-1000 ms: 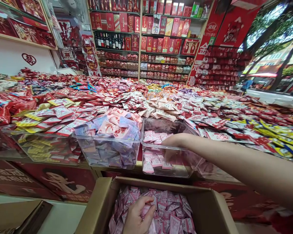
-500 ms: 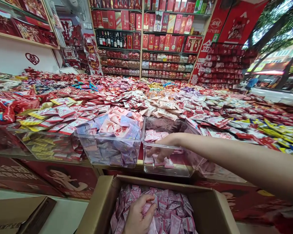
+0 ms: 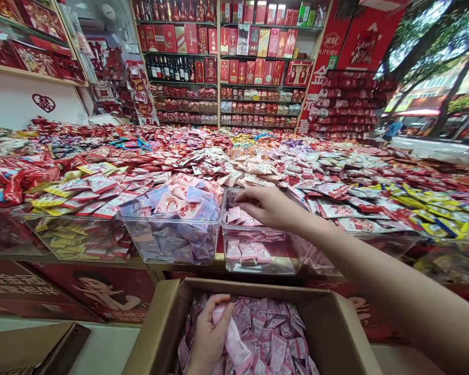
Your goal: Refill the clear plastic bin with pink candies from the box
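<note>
My left hand [image 3: 211, 330] is inside the cardboard box [image 3: 336, 333], its fingers and thumb curled around small pink packets [image 3: 236, 349]. More pink packets [image 3: 279, 351] of the same kind lie loose in the box. My right hand [image 3: 268, 205] hangs over a clear plastic bin [image 3: 281, 263], thumb and bent fingers apart, with nothing visible in it. Beneath it, pink packets [image 3: 248, 251] lie toward the bin's left side. My right forearm reaches in from the right edge and hides part of the bin's right side.
Left of that bin stands a clear bin [image 3: 172, 225] heaped with lilac and pink packets [image 3: 183, 198]. Yellow and red packets [image 3: 97, 190] fill another farther left. Heaps of wrapped packets cover the display behind. A flattened carton [image 3: 27, 346] lies at lower left.
My right hand has risen out of the clear bin, leaving pink packets there. My left hand has shifted slightly left, showing the packets in its grip. The camera view has shifted a little.
</note>
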The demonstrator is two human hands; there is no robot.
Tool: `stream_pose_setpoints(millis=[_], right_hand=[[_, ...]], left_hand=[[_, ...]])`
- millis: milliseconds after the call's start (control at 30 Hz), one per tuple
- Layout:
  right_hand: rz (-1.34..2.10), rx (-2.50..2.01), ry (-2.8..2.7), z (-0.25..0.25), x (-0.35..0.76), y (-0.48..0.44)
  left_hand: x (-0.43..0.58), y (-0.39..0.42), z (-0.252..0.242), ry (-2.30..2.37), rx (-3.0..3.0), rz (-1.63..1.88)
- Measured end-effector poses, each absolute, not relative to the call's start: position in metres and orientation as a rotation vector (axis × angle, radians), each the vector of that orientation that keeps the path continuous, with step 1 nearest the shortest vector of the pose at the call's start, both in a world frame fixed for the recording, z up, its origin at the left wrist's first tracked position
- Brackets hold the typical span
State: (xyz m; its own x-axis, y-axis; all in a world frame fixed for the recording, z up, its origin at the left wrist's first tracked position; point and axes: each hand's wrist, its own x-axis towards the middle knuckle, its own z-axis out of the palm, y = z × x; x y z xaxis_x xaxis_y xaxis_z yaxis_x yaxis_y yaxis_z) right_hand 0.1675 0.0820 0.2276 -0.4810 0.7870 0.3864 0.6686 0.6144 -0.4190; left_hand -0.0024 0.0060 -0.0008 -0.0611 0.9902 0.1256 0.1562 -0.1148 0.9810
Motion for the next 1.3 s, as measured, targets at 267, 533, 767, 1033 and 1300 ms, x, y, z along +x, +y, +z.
stream_pose_setpoints(millis=[267, 533, 767, 1033, 1300], right_hand=[[0.834, -1.438, -2.031, 0.078, 0.144, -0.045], [1.171, -1.309, -1.457, 0.033, 0.146, -0.029], [1.367, -1.21, -1.264, 0.037, 0.148, -0.024], [0.396, -1.228, -1.791, 0.035, 0.15, -0.033], [0.738, -1.221, -1.657, 0.038, 0.153, -0.032]], left_hand=[[0.003, 0.007, 0.006, 1.256, 1.149, 1.378], [0.007, -0.003, 0.02, 0.957, 0.915, 1.256], [0.01, -0.003, 0.022, 0.916, 0.912, 1.094], [0.009, -0.01, 0.033, 0.906, 0.99, 0.986], [0.006, -0.008, 0.03, 0.889, 1.012, 1.096]])
